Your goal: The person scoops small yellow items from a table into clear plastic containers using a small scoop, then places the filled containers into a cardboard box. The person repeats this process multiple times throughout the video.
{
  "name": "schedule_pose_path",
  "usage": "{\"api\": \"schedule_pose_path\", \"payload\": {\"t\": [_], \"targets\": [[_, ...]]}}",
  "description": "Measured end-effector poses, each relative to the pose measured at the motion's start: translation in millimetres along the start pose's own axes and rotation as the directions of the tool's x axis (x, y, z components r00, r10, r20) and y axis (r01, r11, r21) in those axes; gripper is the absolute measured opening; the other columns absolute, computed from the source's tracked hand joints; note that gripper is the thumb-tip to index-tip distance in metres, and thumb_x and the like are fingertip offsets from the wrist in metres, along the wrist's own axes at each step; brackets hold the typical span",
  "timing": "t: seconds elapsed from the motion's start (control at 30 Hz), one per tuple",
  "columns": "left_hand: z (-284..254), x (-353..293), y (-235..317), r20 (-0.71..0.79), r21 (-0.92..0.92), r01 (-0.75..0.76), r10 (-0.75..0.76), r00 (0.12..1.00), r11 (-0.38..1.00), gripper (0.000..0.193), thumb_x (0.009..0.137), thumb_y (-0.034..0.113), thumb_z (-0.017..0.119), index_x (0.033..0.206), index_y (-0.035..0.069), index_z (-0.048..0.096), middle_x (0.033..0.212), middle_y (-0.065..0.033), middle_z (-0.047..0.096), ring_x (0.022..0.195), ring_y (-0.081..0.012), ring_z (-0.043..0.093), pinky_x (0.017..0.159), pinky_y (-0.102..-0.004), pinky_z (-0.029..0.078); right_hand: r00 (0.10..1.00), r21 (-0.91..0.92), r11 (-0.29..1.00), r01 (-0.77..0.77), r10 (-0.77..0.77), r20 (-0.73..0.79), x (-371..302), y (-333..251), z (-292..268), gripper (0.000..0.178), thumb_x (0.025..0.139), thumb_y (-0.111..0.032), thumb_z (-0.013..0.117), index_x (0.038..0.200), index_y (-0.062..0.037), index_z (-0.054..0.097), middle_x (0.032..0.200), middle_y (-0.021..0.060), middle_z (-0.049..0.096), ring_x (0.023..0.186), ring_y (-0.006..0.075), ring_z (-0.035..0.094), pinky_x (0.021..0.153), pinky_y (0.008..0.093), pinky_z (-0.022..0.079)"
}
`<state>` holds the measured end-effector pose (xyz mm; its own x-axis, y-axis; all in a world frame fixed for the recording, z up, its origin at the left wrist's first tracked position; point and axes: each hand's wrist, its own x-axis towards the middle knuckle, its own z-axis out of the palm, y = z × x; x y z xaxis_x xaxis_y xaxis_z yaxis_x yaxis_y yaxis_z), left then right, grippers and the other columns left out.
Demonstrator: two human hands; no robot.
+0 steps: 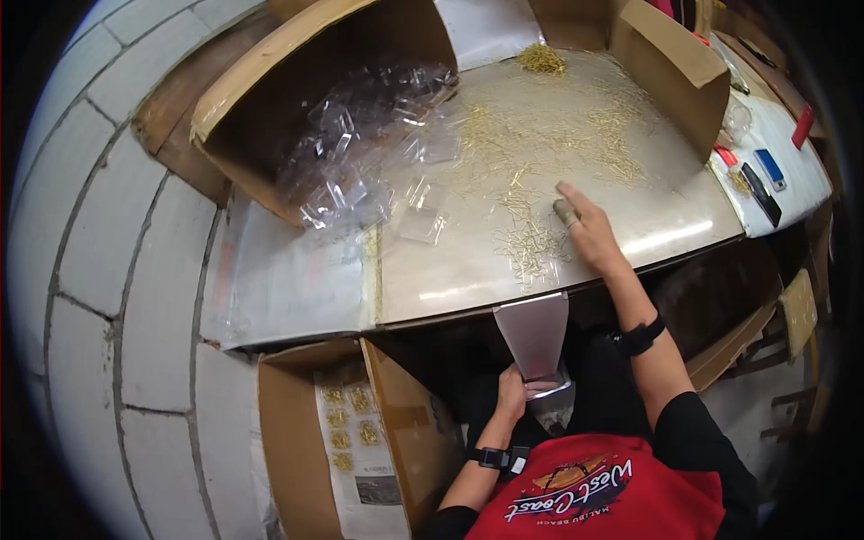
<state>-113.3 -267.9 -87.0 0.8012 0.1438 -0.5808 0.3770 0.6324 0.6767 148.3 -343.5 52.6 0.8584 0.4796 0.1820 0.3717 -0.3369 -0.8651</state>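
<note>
Head view: the left hand (511,392), lower centre, is closed around the narrow end of a grey sheet-metal funnel scoop (535,335) at the table edge. The right hand (589,232), fingers extended flat, rests on thin golden metal pins (531,247) spread over the grey tabletop (666,211).

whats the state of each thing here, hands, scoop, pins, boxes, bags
left hand: gripping the metal scoop's narrow end
metal scoop: held below the table edge, wide mouth up
right hand: flat on the pins, finger taped
gold pins: loose, scattered over the table
clear bags: empty, spilling from a tipped box
floor box: open, filled packets inside
</note>
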Motion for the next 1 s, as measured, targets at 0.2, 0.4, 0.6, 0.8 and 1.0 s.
{"api": "schedule_pose_path", "payload": {"t": [0.2,0.4,0.6,0.8,1.0], "targets": [[7,-8,2,-0.014,-0.164,0.018,-0.021,1.000,0.986,0.042,0.096,0.029,0.034,0.117,-0.004,0.050,0.104,-0.0185,0.062,0.089,-0.0366,0.066,0.069,-0.0434,0.056,0.935,-0.473,0.813,0.339,-0.239,0.261,17,-24,61,0.059,0.092,-0.044,0.044,0.135,-0.0052,0.041,0.143,0.0199,0.034,0.134,0.0344,0.030,0.110,0.0454,0.023],[-11,17,-26,-0.094,-0.144,-0.065,0.052,0.994,0.987,0.043,0.098,0.029,0.035,0.115,-0.005,0.053,0.104,-0.0186,0.062,0.086,-0.0295,0.066,0.070,-0.0408,0.056,0.923,-0.591,0.718,0.368,-0.359,0.139,-52,-28,100,0.048,0.086,-0.023,0.051,0.127,0.0006,0.047,0.137,0.0222,0.041,0.130,0.0373,0.035,0.107,0.0462,0.028],[-12,1,-25,0.131,-0.181,0.053,-0.029,0.991,0.982,0.056,0.098,0.044,0.036,0.121,-0.006,0.048,0.107,-0.0209,0.061,0.091,-0.0356,0.065,0.071,-0.0450,0.058,0.914,-0.493,0.770,0.404,-0.322,0.246,-107,-54,51,0.040,0.080,-0.010,0.055,0.119,0.0002,0.053,0.129,0.0206,0.048,0.125,0.0374,0.041,0.102,0.0407,0.038],[-10,-2,-29,0.071,-0.179,0.095,-0.084,0.994,0.979,0.048,0.098,0.039,0.034,0.119,-0.003,0.049,0.101,-0.0159,0.064,0.078,-0.0279,0.068,0.055,-0.0388,0.058,0.855,-0.379,0.768,0.517,-0.436,0.282,-141,-52,21,0.037,0.075,0.003,0.057,0.112,-0.0043,0.060,0.123,0.0145,0.054,0.124,0.0322,0.045,0.098,0.0379,0.043],[-15,2,-36,0.033,-0.135,-0.018,0.023,0.999,0.991,0.047,0.098,0.038,0.034,0.116,-0.002,0.050,0.098,-0.0146,0.065,0.075,-0.0236,0.068,0.046,-0.0342,0.056,0.875,-0.220,0.884,0.412,-0.316,0.368,-173,-36,-5,0.042,0.068,0.010,0.055,0.109,-0.0012,0.060,0.115,0.0167,0.058,0.107,0.0341,0.056,0.087,0.0380,0.049]]}}
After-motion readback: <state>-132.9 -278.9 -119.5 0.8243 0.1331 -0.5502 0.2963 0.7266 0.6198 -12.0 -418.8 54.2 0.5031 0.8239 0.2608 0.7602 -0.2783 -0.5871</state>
